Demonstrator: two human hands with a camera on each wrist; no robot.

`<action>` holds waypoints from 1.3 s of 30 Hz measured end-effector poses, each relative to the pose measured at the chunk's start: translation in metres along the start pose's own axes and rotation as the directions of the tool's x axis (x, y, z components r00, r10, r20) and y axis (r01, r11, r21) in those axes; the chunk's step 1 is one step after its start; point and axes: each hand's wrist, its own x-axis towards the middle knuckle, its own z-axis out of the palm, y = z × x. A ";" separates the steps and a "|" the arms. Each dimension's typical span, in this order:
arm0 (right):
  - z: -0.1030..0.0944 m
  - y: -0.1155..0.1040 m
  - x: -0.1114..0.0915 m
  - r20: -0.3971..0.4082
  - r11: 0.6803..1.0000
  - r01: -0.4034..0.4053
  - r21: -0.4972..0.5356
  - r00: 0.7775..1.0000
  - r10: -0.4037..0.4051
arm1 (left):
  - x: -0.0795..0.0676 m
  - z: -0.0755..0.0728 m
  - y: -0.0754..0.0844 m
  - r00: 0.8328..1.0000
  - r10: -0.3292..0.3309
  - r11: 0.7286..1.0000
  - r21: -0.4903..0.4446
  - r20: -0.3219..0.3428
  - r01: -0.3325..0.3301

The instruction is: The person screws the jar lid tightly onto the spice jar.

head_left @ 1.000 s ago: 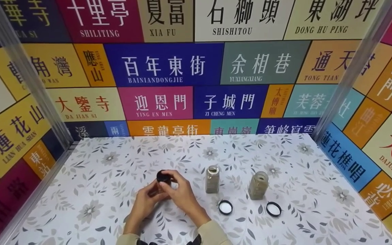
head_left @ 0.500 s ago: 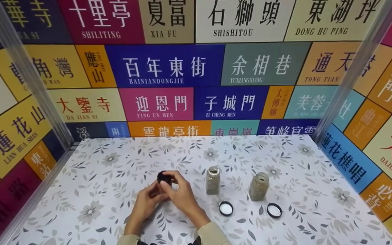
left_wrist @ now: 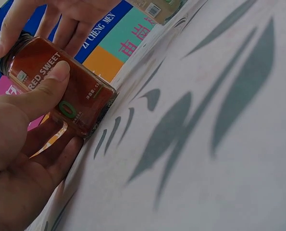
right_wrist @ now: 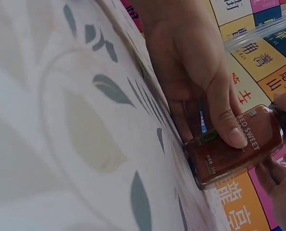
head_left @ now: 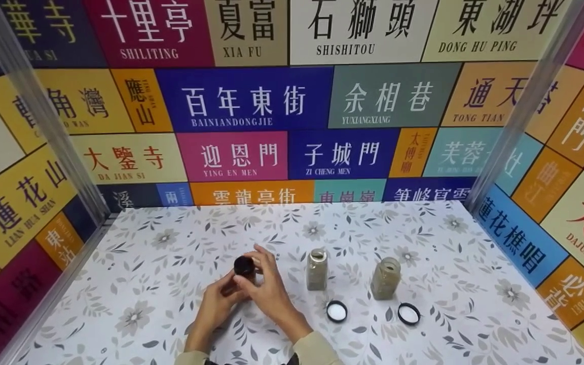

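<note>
A glass spice jar (left_wrist: 82, 89) of red-brown powder, its label reading "RED SWEET", stands tilted in the left wrist view, its base at the table. My left hand (head_left: 216, 304) grips the jar's body, thumb across the label. At its top is a black lid (head_left: 244, 265). My right hand (head_left: 273, 294) holds the lid at its side between thumb and fingers. Right of the hands stand two uncapped glass jars, a narrower jar (head_left: 317, 274) and a wider jar (head_left: 386, 281), both with greenish-brown contents.
Two black lids with white inner faces, a left lid (head_left: 336, 311) and a right lid (head_left: 408, 314), lie before the uncapped jars. A floral cloth covers the table (head_left: 170, 263). Colourful sign-printed walls (head_left: 244, 96) enclose the back and sides.
My right hand's fingers have loosened and reach up higher beside the lid, showing more of it. My left hand and the jar stay in place, and the uncapped jars have not moved.
</note>
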 end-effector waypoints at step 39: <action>-0.002 0.003 0.003 0.045 0.968 -0.160 0.194 0.987 0.155 | 0.001 0.000 -0.002 1.000 0.022 0.999 -0.030 0.017 -0.022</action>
